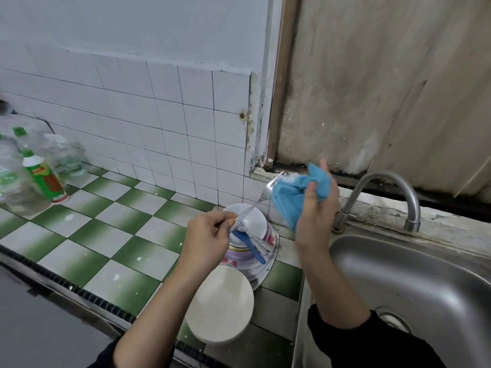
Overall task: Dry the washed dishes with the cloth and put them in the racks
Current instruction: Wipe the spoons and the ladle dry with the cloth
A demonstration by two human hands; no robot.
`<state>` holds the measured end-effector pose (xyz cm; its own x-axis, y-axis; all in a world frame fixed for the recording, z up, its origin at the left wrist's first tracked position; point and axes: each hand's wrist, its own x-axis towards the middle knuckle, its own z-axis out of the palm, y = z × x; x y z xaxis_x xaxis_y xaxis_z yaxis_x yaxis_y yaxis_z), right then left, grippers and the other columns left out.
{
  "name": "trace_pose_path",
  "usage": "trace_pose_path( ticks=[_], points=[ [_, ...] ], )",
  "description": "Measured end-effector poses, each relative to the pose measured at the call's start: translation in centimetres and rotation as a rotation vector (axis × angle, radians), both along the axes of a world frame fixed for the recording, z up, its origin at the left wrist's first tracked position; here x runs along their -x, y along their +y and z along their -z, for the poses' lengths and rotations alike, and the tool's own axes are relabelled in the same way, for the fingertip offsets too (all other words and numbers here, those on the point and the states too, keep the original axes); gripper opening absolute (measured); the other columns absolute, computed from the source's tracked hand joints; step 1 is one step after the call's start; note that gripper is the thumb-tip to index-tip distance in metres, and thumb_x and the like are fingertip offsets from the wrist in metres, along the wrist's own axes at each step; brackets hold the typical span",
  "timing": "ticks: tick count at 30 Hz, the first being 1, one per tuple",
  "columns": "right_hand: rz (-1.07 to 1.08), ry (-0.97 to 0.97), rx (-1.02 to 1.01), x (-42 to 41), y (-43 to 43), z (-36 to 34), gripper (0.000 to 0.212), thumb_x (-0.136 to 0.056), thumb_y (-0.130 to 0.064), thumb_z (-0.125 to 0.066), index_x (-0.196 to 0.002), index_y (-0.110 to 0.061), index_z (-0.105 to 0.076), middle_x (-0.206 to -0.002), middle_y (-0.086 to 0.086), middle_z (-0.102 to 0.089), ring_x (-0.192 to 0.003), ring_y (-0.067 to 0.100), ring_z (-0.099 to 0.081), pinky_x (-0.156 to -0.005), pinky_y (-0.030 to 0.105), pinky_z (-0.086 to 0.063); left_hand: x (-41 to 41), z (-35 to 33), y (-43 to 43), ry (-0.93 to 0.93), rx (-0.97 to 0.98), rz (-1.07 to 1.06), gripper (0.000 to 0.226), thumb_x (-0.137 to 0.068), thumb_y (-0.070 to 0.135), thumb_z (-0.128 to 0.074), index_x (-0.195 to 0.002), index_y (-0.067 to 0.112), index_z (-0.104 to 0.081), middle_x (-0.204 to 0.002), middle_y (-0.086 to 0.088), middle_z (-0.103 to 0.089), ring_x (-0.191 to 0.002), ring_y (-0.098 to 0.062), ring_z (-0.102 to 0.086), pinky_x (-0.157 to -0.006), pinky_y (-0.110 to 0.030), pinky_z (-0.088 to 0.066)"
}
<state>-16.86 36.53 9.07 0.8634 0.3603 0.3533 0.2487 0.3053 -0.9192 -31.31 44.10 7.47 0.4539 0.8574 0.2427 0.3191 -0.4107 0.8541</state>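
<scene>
My left hand [210, 232] pinches the handle of a clear plastic fork [265, 195], whose prongs point up and right towards the cloth. My right hand [316, 208] grips a blue cloth [289, 197] bunched around the fork's head, above the counter beside the sink. Under the fork stands a stack of washed dishes [249, 251]: flowered plates, a white bowl upside down on top, and a blue utensil [252, 247] leaning on the pile. A separate white bowl [220, 305] lies upside down at the counter's front edge. No rack is in view.
A steel sink [414, 288] with a curved tap [385, 192] fills the right. Plastic bottles [45, 179] stand at the far left of the green-and-white tiled counter [111, 235]. A black hob [39, 322] lies at the lower left. Tiled wall behind.
</scene>
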Motion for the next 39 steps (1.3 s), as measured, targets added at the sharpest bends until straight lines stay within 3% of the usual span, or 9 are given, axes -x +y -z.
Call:
trace_pose_path(
  ticks=[3,5,12,17,22,27,32,36,39],
  points=[
    [-0.071,-0.242,0.287,1.5,0.7,0.7,0.053,-0.089,-0.043,-0.055,-0.114,-0.082,-0.030,-0.153,-0.005,-0.022,-0.139,0.025,-0.025,-0.112,0.052,-0.032,-0.7,-0.2,-0.2,-0.067,0.027,-0.014,0.020,-0.092,0.003,-0.058,-0.097,0.011,-0.076,-0.093,0.004,-0.073,-0.087,-0.009,-0.066,-0.073,-0.010,-0.048],
    [-0.057,-0.251,0.246,2.5,0.9,1.3,0.057,-0.091,-0.027,-0.055,-0.119,-0.072,-0.036,-0.142,-0.005,-0.033,-0.130,0.022,-0.036,-0.110,0.044,-0.037,-0.9,-0.4,-0.3,-0.121,0.027,-0.049,0.019,-0.092,0.003,-0.059,-0.096,0.010,-0.076,-0.089,0.006,-0.073,-0.084,0.000,-0.065,-0.069,-0.005,-0.045],
    [0.036,0.410,-0.030,0.2,-0.1,-0.9,0.039,-0.103,-0.026,-0.047,-0.138,-0.044,-0.047,-0.128,-0.006,-0.058,-0.095,0.000,-0.060,-0.067,0.012,-0.050,-0.3,0.0,0.2,-0.149,0.060,-0.121,0.019,-0.091,0.005,-0.059,-0.098,0.011,-0.076,-0.090,0.005,-0.074,-0.086,-0.007,-0.066,-0.067,-0.004,-0.045],
    [-0.349,0.697,-0.063,1.8,0.6,-2.2,0.030,-0.104,-0.039,-0.040,-0.116,-0.022,-0.061,-0.111,0.004,-0.069,-0.104,0.021,-0.067,-0.095,0.040,-0.053,-1.5,0.8,-0.9,-0.113,0.090,0.023,0.021,-0.091,0.004,-0.060,-0.093,0.014,-0.078,-0.079,0.015,-0.071,-0.073,-0.003,-0.064,-0.070,-0.029,-0.053],
    [-0.620,0.920,-0.420,2.5,-0.4,-1.5,0.050,-0.087,-0.048,-0.036,-0.119,-0.016,-0.058,-0.106,0.003,-0.069,-0.097,0.014,-0.065,-0.077,0.027,-0.051,-1.8,0.7,-0.4,-0.152,0.089,0.024,0.031,-0.091,0.000,-0.058,-0.083,0.024,-0.075,-0.084,0.001,-0.072,-0.074,-0.015,-0.063,-0.066,-0.026,-0.050],
    [-0.549,0.862,-0.271,2.4,0.0,-0.8,0.048,-0.094,-0.030,-0.053,-0.135,-0.007,-0.052,-0.134,0.018,-0.059,-0.124,0.033,-0.056,-0.090,0.042,-0.053,-1.5,0.3,-0.2,-0.084,0.007,0.081,0.024,-0.089,-0.003,-0.059,-0.089,0.012,-0.078,-0.067,0.011,-0.058,-0.064,-0.004,-0.054,-0.060,-0.013,-0.042],
    [-0.346,0.811,-0.104,1.9,1.0,-0.7,0.013,-0.086,0.004,-0.067,-0.097,-0.003,-0.063,-0.096,0.015,-0.068,-0.091,0.031,-0.068,-0.089,0.054,-0.055,-1.1,0.1,-0.7,0.005,-0.202,0.168,0.026,-0.087,-0.006,-0.061,-0.091,0.013,-0.078,-0.065,0.012,-0.048,-0.066,0.005,-0.050,-0.061,-0.005,-0.033],
    [-0.458,0.686,-0.154,0.0,0.9,-2.6,0.022,-0.083,-0.016,-0.068,-0.102,-0.006,-0.063,-0.097,0.012,-0.067,-0.085,0.022,-0.069,-0.085,0.042,-0.057,-0.6,0.1,-0.8,-0.008,-0.202,0.126,0.026,-0.087,-0.006,-0.061,-0.089,0.013,-0.077,-0.068,0.006,-0.052,-0.067,0.004,-0.051,-0.059,-0.003,-0.035],
    [-0.723,0.814,-0.264,-1.3,0.4,-3.4,0.069,-0.066,-0.053,-0.073,-0.115,-0.007,-0.057,-0.104,0.012,-0.063,-0.101,0.020,-0.062,-0.104,0.038,-0.044,-0.5,-0.2,-0.3,-0.032,-0.183,0.055,0.024,-0.087,-0.007,-0.061,-0.089,0.010,-0.078,-0.069,0.004,-0.056,-0.068,0.004,-0.052,-0.060,-0.006,-0.036]
  ],
)
